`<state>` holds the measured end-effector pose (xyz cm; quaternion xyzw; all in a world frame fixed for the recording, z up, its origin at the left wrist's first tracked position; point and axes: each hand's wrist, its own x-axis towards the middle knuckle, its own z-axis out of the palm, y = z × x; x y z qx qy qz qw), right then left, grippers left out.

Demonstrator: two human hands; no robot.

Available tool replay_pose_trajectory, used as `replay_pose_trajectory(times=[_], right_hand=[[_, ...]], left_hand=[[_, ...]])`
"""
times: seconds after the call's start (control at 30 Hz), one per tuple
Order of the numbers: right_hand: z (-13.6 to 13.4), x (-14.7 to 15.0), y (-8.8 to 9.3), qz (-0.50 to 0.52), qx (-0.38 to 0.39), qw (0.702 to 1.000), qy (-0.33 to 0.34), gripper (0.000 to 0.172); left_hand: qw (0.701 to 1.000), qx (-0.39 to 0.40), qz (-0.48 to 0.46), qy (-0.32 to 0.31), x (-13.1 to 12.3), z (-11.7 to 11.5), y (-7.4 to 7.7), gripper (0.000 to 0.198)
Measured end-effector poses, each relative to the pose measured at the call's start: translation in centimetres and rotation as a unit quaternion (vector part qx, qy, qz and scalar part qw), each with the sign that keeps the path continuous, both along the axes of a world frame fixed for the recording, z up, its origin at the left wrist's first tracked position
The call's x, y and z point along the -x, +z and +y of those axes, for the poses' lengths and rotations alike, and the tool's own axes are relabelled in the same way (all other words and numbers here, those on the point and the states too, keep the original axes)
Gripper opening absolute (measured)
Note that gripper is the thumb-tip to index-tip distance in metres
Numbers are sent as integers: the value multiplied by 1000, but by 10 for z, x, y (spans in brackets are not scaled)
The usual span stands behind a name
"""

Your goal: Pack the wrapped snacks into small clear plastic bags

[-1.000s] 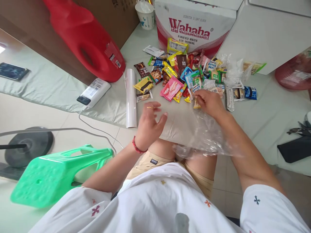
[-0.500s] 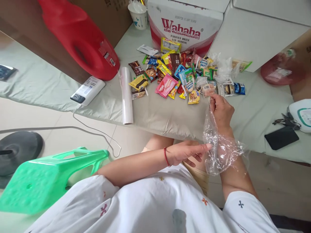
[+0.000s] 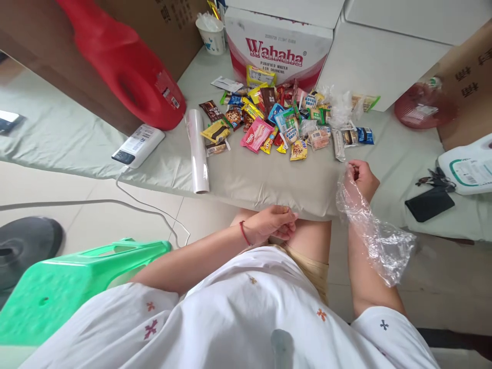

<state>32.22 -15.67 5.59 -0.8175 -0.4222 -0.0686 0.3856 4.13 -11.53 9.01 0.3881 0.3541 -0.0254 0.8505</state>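
My right hand [image 3: 363, 180] is closed on the top of a crumpled clear plastic bag [image 3: 384, 246], which hangs over my right forearm. My left hand [image 3: 274, 224], with a red string at the wrist, is over my lap at the table's edge. Its thumb and fingers are drawn together, and whether anything thin is between them is too small to tell. Beyond both hands lies a heap of small wrapped snacks, among them a pink packet [image 3: 257, 136] and a yellow cookie packet [image 3: 299, 150]. A clear plastic roll [image 3: 199, 154] lies left of the heap.
Behind the snacks stands a Wahaha box [image 3: 274, 51]. A red jug [image 3: 134, 77] and a white power bank [image 3: 139, 146] are on the left. At the right are a black pouch [image 3: 429, 204], keys and a white bottle [image 3: 472, 166]. A green stool [image 3: 69, 292] stands lower left.
My left hand has moved left, away from the bag, and its fingers have drawn together. My right hand has moved back from the snacks with the bag, which swings further right. The view has shifted slightly.
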Motion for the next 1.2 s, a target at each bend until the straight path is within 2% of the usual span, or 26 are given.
replay_pose_trajectory(times=[0.07,0.17,0.27,0.33,0.47,0.6,0.73,0.83,0.9,0.97,1.07,1.13,1.2], right_hand=[[0,5,-1,-40,12,999,-17,29],[5,16,-1,-90,34,995,-16,31],[10,24,1,-112,44,993,-18,32],[11,26,1,-113,46,992,-22,32],[6,21,-1,-81,40,995,-28,31],[-5,5,-2,-1,-5,999,-33,27],[-14,-7,-3,91,-76,993,-28,23],[-22,-4,-4,202,-100,974,17,20],[-31,3,-5,283,-96,953,43,22],[-44,11,-4,348,-71,932,74,25],[-57,19,-3,396,-5,910,127,29],[-56,18,-4,398,10,908,132,30],[-44,13,-8,388,-9,915,105,29]], left_hand=[[1000,14,-13,-23,-11,-12,3,65],[991,32,-48,-125,-35,-40,12,73],[984,47,-36,-170,-57,-63,18,79],[985,54,-25,-161,-67,-70,19,74],[994,50,-69,-72,-69,-68,11,51],[995,10,-89,-51,-44,-40,-7,38],[999,7,-42,5,-9,7,-27,45],[998,-20,-22,48,16,39,-35,46],[993,-95,22,63,31,57,-38,39],[970,-225,80,38,44,73,-40,29],[908,-399,126,-36,56,100,-41,14],[878,-455,129,-71,54,119,-40,11],[853,-500,113,-98,44,137,-39,11]])
